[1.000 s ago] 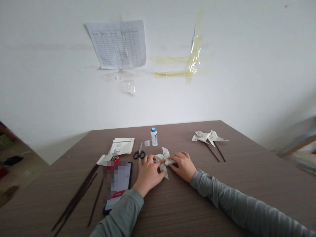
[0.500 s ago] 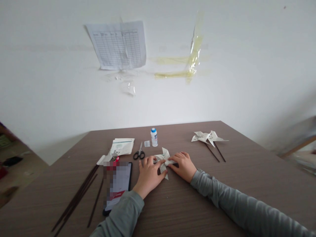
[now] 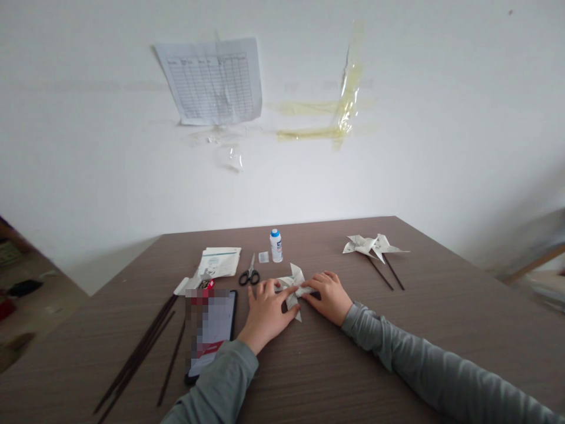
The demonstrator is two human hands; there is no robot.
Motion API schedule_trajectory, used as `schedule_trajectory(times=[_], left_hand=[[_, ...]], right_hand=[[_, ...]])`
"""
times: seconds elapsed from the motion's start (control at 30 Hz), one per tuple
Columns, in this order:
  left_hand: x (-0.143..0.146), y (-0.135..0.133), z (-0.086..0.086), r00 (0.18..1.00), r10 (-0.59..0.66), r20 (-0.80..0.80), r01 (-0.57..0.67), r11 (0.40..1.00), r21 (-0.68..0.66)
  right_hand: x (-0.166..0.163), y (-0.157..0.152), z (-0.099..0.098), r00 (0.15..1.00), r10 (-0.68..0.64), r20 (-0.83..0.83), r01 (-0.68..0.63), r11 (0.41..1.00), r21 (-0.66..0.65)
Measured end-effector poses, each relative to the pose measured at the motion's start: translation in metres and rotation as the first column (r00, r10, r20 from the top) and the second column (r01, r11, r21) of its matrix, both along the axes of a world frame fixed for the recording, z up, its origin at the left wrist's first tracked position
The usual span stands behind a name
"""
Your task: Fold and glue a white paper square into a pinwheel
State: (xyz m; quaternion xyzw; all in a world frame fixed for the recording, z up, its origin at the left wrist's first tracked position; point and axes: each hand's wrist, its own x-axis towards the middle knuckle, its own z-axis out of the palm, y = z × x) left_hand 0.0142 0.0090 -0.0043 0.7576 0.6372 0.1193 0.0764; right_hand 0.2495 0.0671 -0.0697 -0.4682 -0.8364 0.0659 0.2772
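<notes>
A white paper pinwheel (image 3: 296, 273) with printed marks lies on the table in front of me, its blades spread around the middle. My left hand (image 3: 268, 312) grips it from the left, with the index finger across its centre and the thumb near the lower blade. From the right, my right hand (image 3: 329, 298) pinches the blade on that side between thumb and fingers. The fingers cover parts of the left and right blades. Just beyond my left hand lie black-handled scissors (image 3: 249, 277).
A white bottle with a blue cap (image 3: 276, 246) stands behind, beside a small clear square (image 3: 263, 257). Left are folded papers (image 3: 220, 262), a phone (image 3: 216, 330), a red box (image 3: 206, 285) and dark sticks (image 3: 141, 347). Pinwheels on sticks (image 3: 373, 245) lie at the right.
</notes>
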Motion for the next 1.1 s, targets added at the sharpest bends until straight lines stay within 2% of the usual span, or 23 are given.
schedule_trajectory(times=[0.23, 0.43, 0.7, 1.1], left_hand=[[0.0013, 0.0004, 0.0069, 0.999, -0.005, -0.038, 0.003, 0.999, -0.052], [0.0009, 0.0003, 0.0054, 1.000, -0.008, -0.027, 0.006, 0.999, -0.052], [0.0009, -0.0034, -0.0008, 1.000, 0.019, -0.007, -0.019, 0.999, 0.026], [0.0001, -0.0036, 0.0049, 1.000, -0.001, -0.022, 0.001, 1.000, 0.006]], right_hand=[[0.0041, 0.0040, -0.0024, 0.999, 0.034, 0.003, -0.034, 0.999, -0.006], [0.0045, 0.0065, -0.0052, 0.999, 0.035, -0.011, -0.035, 0.999, 0.016], [0.0042, 0.0049, -0.0028, 1.000, 0.024, 0.000, -0.024, 0.999, 0.023], [0.0042, 0.0049, -0.0011, 0.999, 0.039, 0.008, -0.039, 0.999, 0.008]])
